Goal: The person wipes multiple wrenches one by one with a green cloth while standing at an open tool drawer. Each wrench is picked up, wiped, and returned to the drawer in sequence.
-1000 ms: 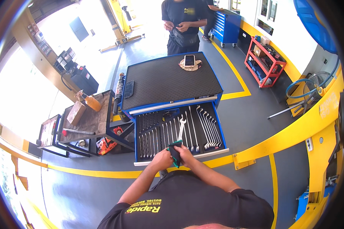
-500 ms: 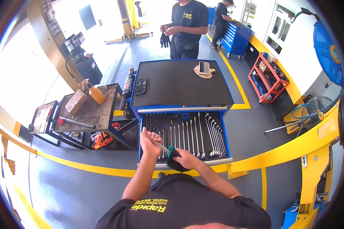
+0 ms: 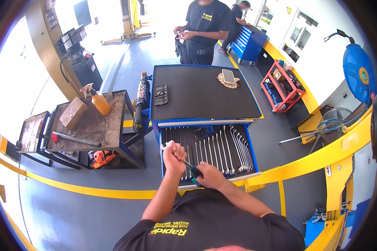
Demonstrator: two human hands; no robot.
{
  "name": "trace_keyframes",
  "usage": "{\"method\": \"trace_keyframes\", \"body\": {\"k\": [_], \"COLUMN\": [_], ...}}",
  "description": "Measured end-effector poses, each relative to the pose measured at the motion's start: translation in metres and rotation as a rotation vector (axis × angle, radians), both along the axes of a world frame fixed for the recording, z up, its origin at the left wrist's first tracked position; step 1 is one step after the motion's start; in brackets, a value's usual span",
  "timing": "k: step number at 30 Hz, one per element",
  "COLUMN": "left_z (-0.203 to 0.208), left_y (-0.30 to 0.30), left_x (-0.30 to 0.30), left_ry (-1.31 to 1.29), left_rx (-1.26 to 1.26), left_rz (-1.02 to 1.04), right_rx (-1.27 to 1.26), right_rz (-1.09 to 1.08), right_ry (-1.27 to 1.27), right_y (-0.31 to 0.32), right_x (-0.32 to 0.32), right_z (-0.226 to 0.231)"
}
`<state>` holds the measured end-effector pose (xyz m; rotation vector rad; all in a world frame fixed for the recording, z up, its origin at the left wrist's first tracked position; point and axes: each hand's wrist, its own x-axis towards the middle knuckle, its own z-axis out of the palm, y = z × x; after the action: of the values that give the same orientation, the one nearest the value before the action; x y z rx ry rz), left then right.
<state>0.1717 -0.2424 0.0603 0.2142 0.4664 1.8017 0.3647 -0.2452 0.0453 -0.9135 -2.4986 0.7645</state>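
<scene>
My left hand [image 3: 174, 157] is closed round a silver wrench [image 3: 189, 163], above the front left of an open tool drawer. One end of the wrench pokes out past the fist. Lower down, my right hand [image 3: 210, 175] grips a dark cloth [image 3: 195, 173] with a green edge, wrapped about the wrench's other end, which stays hidden. Beneath and beyond my hands, the drawer [image 3: 250, 138] holds a row of combination wrenches [image 3: 217, 150] in dark lining. A group of offset wrenches [image 3: 242, 146] lies at its right.
The blue tool cabinet's black top [image 3: 197, 94] carries a phone on a cloth [image 3: 228, 77] and a dark tray-like item [image 3: 161, 94]. Left of it, a cart [image 3: 113, 125] bears an orange spray bottle [image 3: 100, 103]. A person [image 3: 205, 29] stands beyond. Yellow beam [image 3: 305, 169] at right.
The wrench's end now shows beyond my left fist. The cloth is bunched closer under my right hand, where before it hung wider. The whole view has shifted slightly.
</scene>
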Motion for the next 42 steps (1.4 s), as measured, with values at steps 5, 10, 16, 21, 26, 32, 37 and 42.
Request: {"method": "trace_keyframes", "body": {"k": [5,10,16,21,26,32,37,42], "left_z": [0.017,0.028,0.021,0.026,0.015,0.031,0.031,0.020], "left_y": [-0.005,-0.005,-0.009,-0.010,0.000,0.001,-0.002,-0.007], "left_x": [-0.011,-0.040,-0.047,-0.021,-0.050,-0.027,-0.003,-0.003], "left_ry": [-0.135,-0.598,-0.070,0.189,-0.334,-0.108,0.143,0.614], "left_rx": [0.087,-0.314,-0.211,-0.189,-0.253,-0.189,-0.218,-0.050], "left_rz": [0.089,0.230,-0.012,-0.037,0.132,0.148,-0.028,-0.096], "right_rx": [-0.048,0.130,-0.060,-0.352,-0.424,-0.439,-0.641,-0.700], "right_rz": [-0.062,-0.212,-0.013,0.105,0.146,0.108,-0.091,-0.223], "right_ry": [0.107,0.410,0.054,-0.052,0.174,0.087,0.370,0.548], "right_y": [0.002,0.024,-0.010,0.011,0.021,0.021,0.015,0.029], "right_x": [-0.012,-0.043,-0.063,-0.051,-0.037,-0.040,-0.041,-0.017], "right_z": [0.016,0.074,0.016,0.021,0.031,0.034,0.011,0.005]}}
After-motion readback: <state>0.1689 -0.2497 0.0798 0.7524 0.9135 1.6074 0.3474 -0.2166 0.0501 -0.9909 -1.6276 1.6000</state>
